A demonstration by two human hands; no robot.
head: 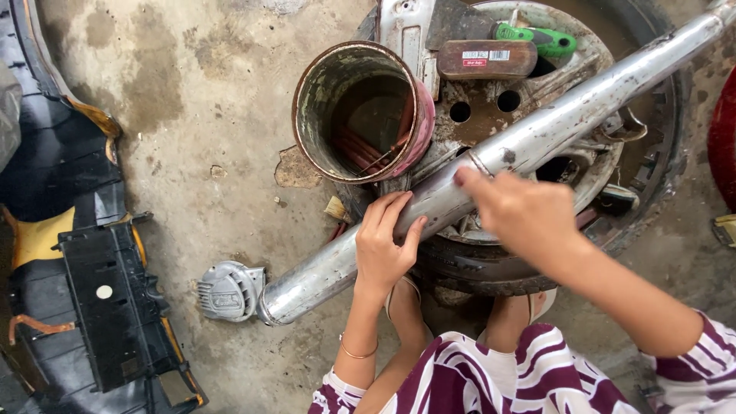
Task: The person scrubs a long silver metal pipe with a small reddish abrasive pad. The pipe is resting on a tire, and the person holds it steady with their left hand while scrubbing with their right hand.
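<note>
One exhaust pipe [491, 165] under two hands: left hand [381, 249], right hand [521, 211].

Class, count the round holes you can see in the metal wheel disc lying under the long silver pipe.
2. Both are in the wheel disc, side by side just above the silver pipe: one near the rusty can, one to its right. Others may be hidden under the pipe.

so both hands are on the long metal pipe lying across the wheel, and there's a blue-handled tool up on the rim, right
Not quite: the tool's handle is green, not blue, as the head view shows. The rest holds: the left hand and right hand are both on the long metal pipe lying across the wheel.
</note>
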